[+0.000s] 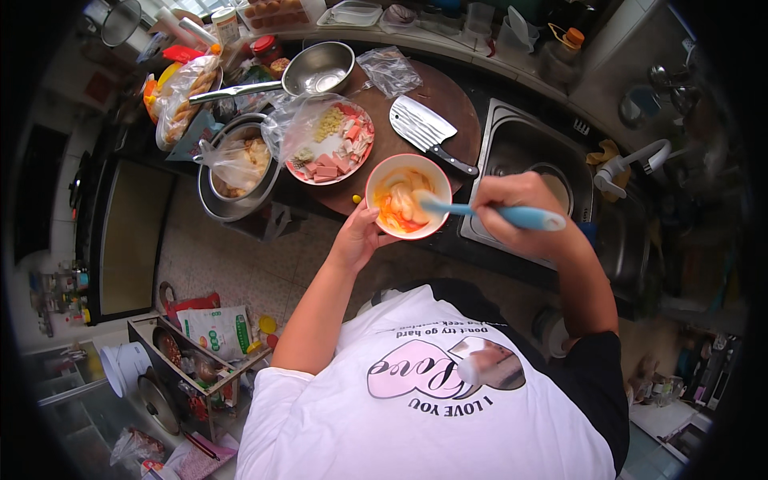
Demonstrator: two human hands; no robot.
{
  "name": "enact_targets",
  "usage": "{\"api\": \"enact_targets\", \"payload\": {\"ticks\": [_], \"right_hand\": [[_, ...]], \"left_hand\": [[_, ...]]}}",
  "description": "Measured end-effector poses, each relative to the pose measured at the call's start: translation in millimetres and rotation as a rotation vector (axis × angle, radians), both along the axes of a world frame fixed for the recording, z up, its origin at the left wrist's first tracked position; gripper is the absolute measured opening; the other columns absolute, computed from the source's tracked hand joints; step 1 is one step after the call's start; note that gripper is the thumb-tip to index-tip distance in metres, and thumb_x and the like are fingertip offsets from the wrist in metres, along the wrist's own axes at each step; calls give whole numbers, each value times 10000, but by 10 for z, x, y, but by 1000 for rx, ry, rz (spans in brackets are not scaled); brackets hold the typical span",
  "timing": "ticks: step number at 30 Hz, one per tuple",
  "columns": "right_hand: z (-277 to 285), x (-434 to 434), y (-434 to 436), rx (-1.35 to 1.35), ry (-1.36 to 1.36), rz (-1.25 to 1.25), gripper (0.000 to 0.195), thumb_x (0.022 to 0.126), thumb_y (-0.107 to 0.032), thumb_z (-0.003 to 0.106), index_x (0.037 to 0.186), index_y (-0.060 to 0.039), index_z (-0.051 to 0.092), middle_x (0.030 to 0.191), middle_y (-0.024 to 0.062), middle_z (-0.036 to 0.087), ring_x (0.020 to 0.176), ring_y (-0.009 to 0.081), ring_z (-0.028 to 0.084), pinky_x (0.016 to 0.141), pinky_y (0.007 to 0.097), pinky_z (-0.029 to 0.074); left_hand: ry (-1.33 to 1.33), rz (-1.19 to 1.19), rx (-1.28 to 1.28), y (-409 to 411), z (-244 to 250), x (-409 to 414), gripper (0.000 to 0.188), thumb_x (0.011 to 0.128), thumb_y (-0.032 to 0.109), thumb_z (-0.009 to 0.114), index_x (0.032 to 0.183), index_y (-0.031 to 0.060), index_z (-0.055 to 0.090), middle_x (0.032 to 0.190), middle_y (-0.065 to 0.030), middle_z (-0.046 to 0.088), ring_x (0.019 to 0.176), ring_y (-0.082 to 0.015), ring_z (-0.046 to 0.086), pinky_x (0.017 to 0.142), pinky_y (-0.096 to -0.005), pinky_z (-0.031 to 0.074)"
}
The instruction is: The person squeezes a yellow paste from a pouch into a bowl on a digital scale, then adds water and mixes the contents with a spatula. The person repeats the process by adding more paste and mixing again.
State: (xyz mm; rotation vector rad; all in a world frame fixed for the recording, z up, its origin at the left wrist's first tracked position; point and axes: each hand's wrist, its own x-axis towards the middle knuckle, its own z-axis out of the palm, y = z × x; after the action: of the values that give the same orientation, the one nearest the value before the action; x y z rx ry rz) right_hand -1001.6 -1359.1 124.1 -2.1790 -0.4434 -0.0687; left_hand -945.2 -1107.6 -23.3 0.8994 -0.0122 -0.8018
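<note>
My left hand (pixel 357 235) grips the rim and side of a white bowl with a red rim (pixel 444 180), held near the counter's front edge. Inside lies a mix of orange-yellow egg and a pale, thick mass (pixel 403 201). A blue-handled spatula (pixel 528 217) is in my right hand (pixel 516 201); its blurred head dips into the bowl. Just beyond the bowl, a cleaver with a black handle (pixel 423 125) rests on a round wooden cutting board (pixel 453 90). Left of it stands a plate (pixel 327 146) with cut pink sausage, shredded pieces and chopped yellow bits, partly covered by a plastic bag.
To the left, a metal bowl (pixel 207 195) holds bagged food. A steel saucepan (pixel 321 67) sits behind the plate, its long handle pointing left. The steel sink (pixel 510 132) with a white faucet (pixel 630 162) is at right. A crumpled plastic bag (pixel 390 71) lies on the board.
</note>
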Motion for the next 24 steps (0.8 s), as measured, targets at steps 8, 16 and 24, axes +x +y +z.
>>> {"api": "enact_targets", "payload": {"ticks": [8, 16, 24], "right_hand": [[-35, 107, -19, 26, 53, -16, 70, 789, -72, 593, 763, -8, 579, 608, 146, 562, 519, 265, 581, 515, 324, 448], [-9, 118, 49, 11, 29, 35, 60, 784, -51, 595, 753, 0, 593, 595, 105, 567, 519, 181, 568, 517, 290, 440], [19, 186, 24, -42, 27, 8, 46, 766, -57, 588, 750, -18, 569, 601, 127, 559, 532, 281, 574, 527, 319, 455]], "left_hand": [[24, -15, 5, -25, -42, 26, 637, 882, 311, 558, 1426, 103, 298, 1334, -112, 502, 1179, -227, 570, 942, -443, 517], [34, -28, 25, -40, -93, 60, 627, 885, 355, 558, 1408, 100, 325, 1320, -109, 515, 1180, -227, 572, 944, -439, 516], [25, -16, 35, -53, -105, 108, 640, 881, 376, 560, 1411, 96, 335, 1327, -107, 513, 1182, -225, 571, 949, -437, 513]]}}
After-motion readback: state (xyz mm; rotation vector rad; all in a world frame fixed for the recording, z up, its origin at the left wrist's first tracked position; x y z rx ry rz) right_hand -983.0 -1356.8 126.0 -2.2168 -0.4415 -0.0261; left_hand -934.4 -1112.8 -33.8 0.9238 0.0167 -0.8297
